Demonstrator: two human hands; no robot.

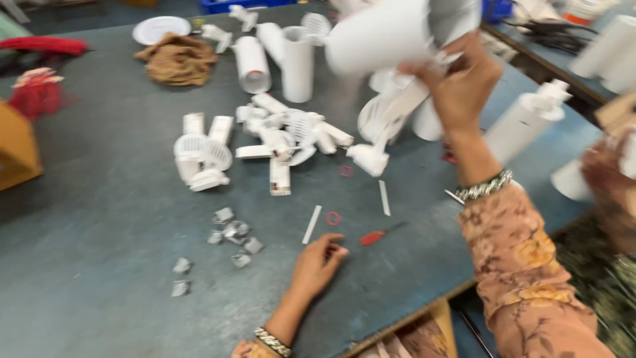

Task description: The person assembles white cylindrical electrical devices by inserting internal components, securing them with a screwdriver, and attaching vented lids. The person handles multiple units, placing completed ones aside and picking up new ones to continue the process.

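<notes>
Left hand point(318, 262) beside red screwdriver point(377, 235), white parts point(285, 136) beyond

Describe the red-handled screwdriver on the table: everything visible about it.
The screwdriver is small, with a red handle that looks like plastic and a thin dark shaft pointing up and to the right. It lies flat on the grey-blue table, just right of the left hand, whose fingertips rest near the handle end without clearly touching it. A red ring and a white strip lie close by, to its left. Motion blur hides the tip's shape.
</notes>
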